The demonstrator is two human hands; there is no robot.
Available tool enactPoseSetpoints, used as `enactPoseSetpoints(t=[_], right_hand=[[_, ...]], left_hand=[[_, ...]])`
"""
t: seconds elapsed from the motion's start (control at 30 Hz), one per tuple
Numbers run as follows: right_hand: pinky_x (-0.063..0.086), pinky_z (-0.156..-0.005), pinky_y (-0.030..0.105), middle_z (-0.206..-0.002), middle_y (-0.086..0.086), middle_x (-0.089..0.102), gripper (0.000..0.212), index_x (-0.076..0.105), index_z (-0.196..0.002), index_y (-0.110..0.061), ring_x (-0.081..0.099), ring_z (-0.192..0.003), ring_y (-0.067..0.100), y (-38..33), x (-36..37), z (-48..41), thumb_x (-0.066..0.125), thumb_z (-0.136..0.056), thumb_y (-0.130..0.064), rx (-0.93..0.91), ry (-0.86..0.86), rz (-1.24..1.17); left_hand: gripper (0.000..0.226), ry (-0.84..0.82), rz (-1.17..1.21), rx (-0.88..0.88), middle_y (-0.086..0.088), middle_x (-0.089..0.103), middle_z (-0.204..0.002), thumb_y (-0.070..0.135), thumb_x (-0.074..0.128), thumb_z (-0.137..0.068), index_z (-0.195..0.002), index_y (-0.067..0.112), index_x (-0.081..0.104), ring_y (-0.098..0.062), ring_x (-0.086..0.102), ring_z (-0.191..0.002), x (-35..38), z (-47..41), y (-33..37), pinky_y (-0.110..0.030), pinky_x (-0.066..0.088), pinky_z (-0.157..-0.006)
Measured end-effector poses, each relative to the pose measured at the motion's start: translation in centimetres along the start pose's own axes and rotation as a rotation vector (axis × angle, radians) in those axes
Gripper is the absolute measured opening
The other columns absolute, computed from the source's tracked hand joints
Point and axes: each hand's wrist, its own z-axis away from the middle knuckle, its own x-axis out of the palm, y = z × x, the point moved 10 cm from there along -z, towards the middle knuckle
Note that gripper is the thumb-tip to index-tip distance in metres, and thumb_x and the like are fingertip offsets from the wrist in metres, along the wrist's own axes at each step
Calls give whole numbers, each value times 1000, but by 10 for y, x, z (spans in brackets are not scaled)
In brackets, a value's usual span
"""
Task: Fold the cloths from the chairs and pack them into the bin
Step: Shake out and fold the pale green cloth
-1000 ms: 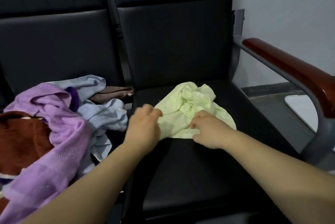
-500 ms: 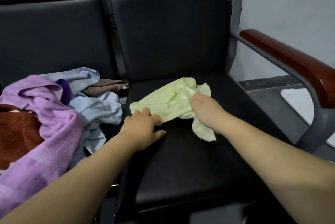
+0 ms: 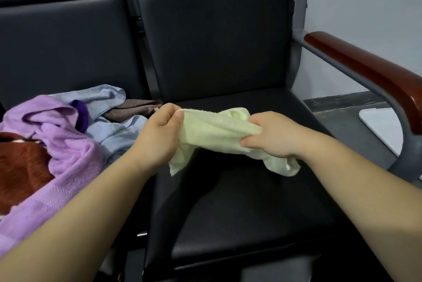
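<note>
Over the black chair seat (image 3: 251,201), the left hand (image 3: 159,137) & the right hand (image 3: 271,135) are holding the green cloth (image 3: 214,131) up in the air. It is stretching between them, w/ 2 loose ends hanging down near the seat. The left hand is pinching the top edge w/ thumb & fingers curling round it. The right hand is gripping a bunch of cloth in its curled fingers.

The cloth is looking soft, light & floppy, prob. a small fuzzy towel. It is sagging wherever no hand is holding it. It is prob. not slippery & not breaking if dropped. The best spots to hold are the 2 corners of 1 edge, so it is hanging flat for folding. The right hand is holding a bunch, not a corner.

On the next seat, a purple cloth (image 3: 68,156), a blue cloth (image 3: 109,131) & a red-brown cloth (image 3: 20,167) are lying in 1 pile. The bin is not showing. No words, brand or label are showing anywhere.
</note>
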Motion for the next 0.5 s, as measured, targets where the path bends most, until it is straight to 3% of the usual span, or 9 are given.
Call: enactPoseSetpoints(t=[0.07, 0.13, 0.17, 0.27, 0.37, 0.43, 0.5], right_hand=[[42, -64, 28, -83, -11, 51, 38, 53, -82, -28, 53, -75, 12, -4, 16, 5, 84, -75, -50, -6, -172, 69], [41, -63, 27, -80, -16, 46, 42, 46, -76, -38, 50, -74, 8, 2, 34, 13, 86, -74, -51, 37, -331, 179], [44, -62, 29, -77, -13, 51, 40, 49, -71, -35, 55, -73, 11, 7, 36, 11, 86, -75, -48, 53, -322, 207], [56, -68, 39, -78, -4, 69, 15, 71, -73, -25, 69, -80, 21, 2, 2, 0, 80, -81, -34, 33, -2, 130], [52, -66, 33, -75, -3, 70, 11, 75, -75, -23, 66, -73, 13, -16, -31, 3, 78, -85, -27, -76, 227, -167], [48, -63, 31, -74, 4, 69, 23, 72, -75, -15, 63, -67, 11, -29, -21, 8, 84, -79, -35, -143, 88, -245], [50, -62, 29, -77, 2, 69, 27, 71, -78, -19, 67, -70, 11, -27, 14, 15, 87, -76, -41, -81, -180, -160]], left_hand=[[22, -44, 52, 29, 12, 53, -66, 28, 58, -100, -81, 17, 58, -4, 47, -62, 2, 0, 9, -25, 42, -61], [21, -153, -190, 145, 13, 63, -72, 40, 76, -86, -81, 24, 63, -4, 56, -67, 10, 5, 21, -24, 46, -63], [25, -226, -337, 180, 14, 67, -75, 47, 82, -77, -81, 29, 65, -3, 60, -71, 17, 9, 24, -22, 48, -64], [30, -398, -427, 160, 15, 62, -64, 48, 88, -68, -72, 31, 64, -3, 56, -63, 31, 16, 16, -18, 42, -55], [30, -355, -441, 203, 10, 53, -61, 33, 77, -86, -70, 22, 54, -5, 49, -59, 27, 11, 10, -24, 38, -58], [29, -290, -384, 229, 11, 50, -65, 24, 67, -95, -72, 20, 49, -4, 48, -62, 19, 8, 14, -21, 36, -59], [24, -218, -261, 203, 13, 50, -66, 16, 61, -97, -76, 15, 49, -1, 46, -62, 11, 7, 17, -16, 36, -56]])
